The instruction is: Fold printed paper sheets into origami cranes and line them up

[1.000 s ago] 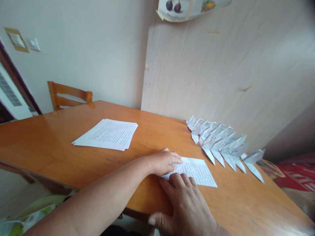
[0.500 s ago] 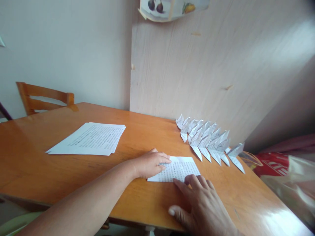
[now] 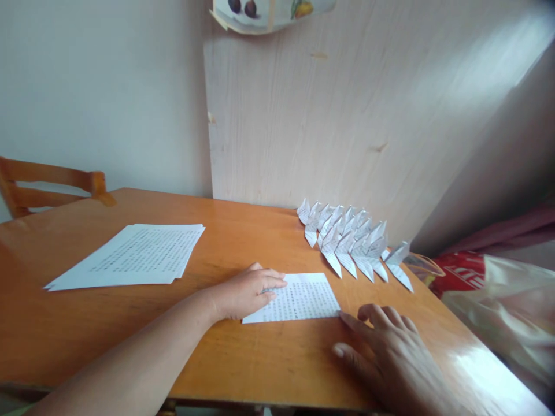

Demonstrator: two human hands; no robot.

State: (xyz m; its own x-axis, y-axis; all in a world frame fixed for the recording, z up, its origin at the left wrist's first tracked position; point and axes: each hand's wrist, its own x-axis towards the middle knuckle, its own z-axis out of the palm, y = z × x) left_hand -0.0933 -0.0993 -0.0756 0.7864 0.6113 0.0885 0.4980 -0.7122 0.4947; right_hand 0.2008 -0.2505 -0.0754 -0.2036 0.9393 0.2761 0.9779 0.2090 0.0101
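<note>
A folded sheet of printed paper (image 3: 303, 297) lies flat on the wooden table (image 3: 269, 364) in front of me. Across its left end rests my left hand (image 3: 251, 290), palm down with the fingers stretched out. My right hand (image 3: 385, 346) has its fingers apart, and its index fingertip touches the near right corner of the sheet. The right thumb points left above the table. Beyond my right hand stand several folded paper pieces (image 3: 355, 237) with upright pointed tips, set in close rows.
To the left lies a stack of printed sheets (image 3: 143, 254). A wooden chair (image 3: 52, 176) stands behind the table's far left side. Red and cream bags (image 3: 485, 283) sit past the right edge. A wall panel (image 3: 295, 127) rises at the back.
My right index finger has slid right along the sheet's near edge to its corner. The left hand stays on the sheet. The whole view has shifted, with things appearing further left.
</note>
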